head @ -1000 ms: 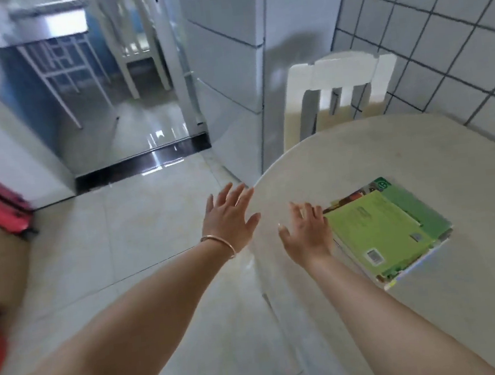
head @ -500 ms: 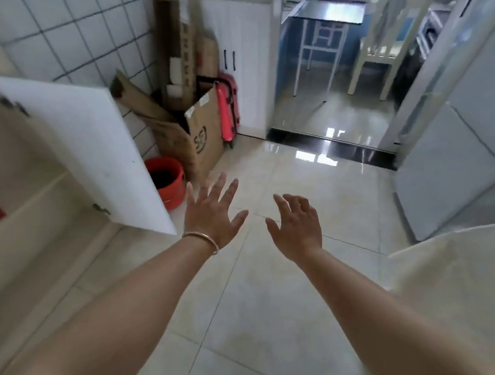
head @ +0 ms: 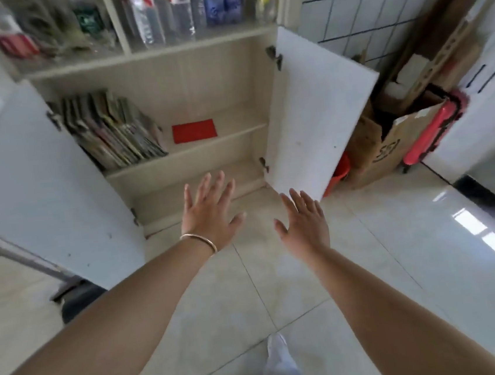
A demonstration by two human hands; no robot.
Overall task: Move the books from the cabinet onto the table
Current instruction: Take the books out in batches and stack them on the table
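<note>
Head view, looking down and forward at the cabinet point(head: 198, 79), whose two lower doors stand swung wide. We take the cabinet as our landmark throughout. On its middle shelf, toward the left side, we see the books point(head: 112, 131) leaning in a slanted row, spines outward; their titles are too blurred for us to read. Just right of the row, flat on the same shelf and apart from it, lies a red flat item point(head: 194, 131). Above this shelf, behind glass, we see bottles and packets point(head: 178, 8), smeared by blur.

Our left hand point(head: 210, 212), wearing a thin bracelet point(head: 199, 242) at the wrist, is held out in front of the cabinet's bottom shelf with the fingers spread and nothing in its grasp. Our right hand point(head: 305, 224) is likewise splayed and empty, just below the lower corner of the cabinet's right door point(head: 318, 112). Neither hand touches the cabinet or the books.

Right of the cabinet, against the tiled wall, we see a cardboard box point(head: 388, 142), a red bucket point(head: 338, 174) partly hidden by the door, and a red suitcase point(head: 435, 128). The left door point(head: 41, 184) hangs over the pale tiled floor point(head: 384, 249).
</note>
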